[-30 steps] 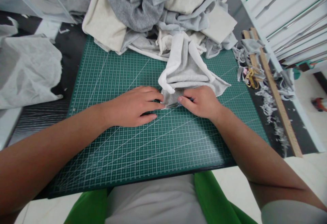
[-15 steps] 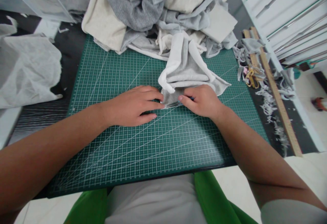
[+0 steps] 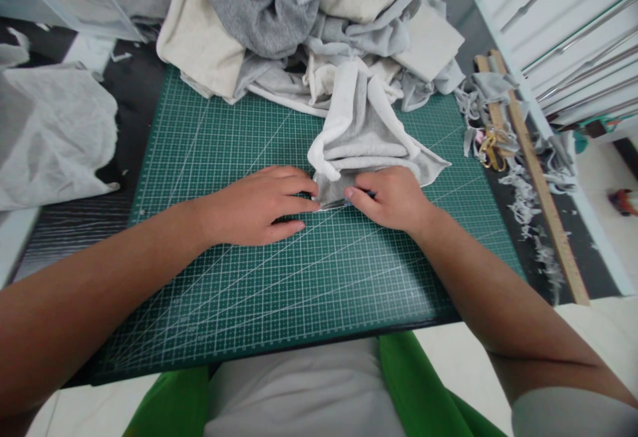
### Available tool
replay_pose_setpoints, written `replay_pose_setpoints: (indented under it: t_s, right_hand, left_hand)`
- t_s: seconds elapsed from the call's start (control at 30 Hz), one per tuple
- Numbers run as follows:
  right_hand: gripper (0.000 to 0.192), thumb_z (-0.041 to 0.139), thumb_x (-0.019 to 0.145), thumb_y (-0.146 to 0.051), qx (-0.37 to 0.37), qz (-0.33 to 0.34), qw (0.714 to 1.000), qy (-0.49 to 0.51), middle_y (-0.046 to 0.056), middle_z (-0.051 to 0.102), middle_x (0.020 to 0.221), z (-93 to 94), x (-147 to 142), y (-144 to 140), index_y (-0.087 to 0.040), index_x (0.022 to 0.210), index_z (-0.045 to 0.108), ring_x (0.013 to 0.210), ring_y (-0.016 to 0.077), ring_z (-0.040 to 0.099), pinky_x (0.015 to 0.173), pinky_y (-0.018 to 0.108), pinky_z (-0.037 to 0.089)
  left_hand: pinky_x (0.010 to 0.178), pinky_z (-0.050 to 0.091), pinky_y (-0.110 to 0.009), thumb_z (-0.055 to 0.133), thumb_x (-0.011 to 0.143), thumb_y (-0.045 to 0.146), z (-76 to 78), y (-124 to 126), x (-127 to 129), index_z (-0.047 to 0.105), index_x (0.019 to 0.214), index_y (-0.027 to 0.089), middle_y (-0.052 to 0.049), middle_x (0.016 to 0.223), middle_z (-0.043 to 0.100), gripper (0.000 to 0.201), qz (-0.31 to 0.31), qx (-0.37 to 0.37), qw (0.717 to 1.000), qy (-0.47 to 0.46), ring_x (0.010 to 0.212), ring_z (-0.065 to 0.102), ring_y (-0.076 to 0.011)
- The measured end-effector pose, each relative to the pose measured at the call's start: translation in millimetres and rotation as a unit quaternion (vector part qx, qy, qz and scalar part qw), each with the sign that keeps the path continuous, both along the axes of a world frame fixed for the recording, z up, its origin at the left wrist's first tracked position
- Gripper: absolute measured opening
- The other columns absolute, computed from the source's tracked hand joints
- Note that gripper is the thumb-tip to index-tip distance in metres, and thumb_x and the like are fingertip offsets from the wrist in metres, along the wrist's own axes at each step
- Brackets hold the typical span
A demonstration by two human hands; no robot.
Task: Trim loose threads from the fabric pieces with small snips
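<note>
Centre frame, on the green mat (image 3: 239, 158), the left hand (image 3: 259, 204) lies flat, fingers pressing the near edge of the grey cloth (image 3: 359, 138). The right hand (image 3: 391, 198) pinches that same edge, closed on it. Best keep the left pressing firmly so the fold holds.

near: cutting mat (image 3: 279, 291) bare in front of both hands | left: mat open out to the white sheet (image 3: 50, 131) at its edge | far: fabric heap (image 3: 319, 25) walls the mat's back edge | centre: folded grey cloth (image 3: 363, 138) just beyond the fingers | right: wooden rulers (image 3: 533, 165), scissors (image 3: 491, 148) and scraps (image 3: 528, 204) line the bench
</note>
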State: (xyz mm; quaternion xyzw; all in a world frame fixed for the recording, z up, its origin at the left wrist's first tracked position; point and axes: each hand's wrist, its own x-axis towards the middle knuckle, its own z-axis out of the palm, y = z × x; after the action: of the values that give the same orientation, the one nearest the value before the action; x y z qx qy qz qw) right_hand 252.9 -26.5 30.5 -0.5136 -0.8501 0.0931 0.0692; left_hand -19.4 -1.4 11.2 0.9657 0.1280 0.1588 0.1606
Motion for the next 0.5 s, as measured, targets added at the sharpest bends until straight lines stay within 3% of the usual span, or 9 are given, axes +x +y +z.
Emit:
replay_pose_setpoints:
  t_s: [0.5]
  right_hand:
    - [0.048, 0.044, 0.093, -0.049, -0.003, -0.002, 1.000, 0.011, 0.001, 0.052, 0.053, -0.8, 0.9, 1.2, -0.020, 0.058, 0.056, 0.053, 0.0127, 0.039, 0.057, 0.031, 0.019]
  left_hand:
    - [0.106, 0.047, -0.050, 0.058, 0.097, 0.028, -0.5, -0.7, 0.3, 0.065, 0.124, 0.017, -0.012, 0.131, 0.064, 0.031, 0.003, 0.006, 1.000, 0.008, 0.124, 0.056, -0.0299]
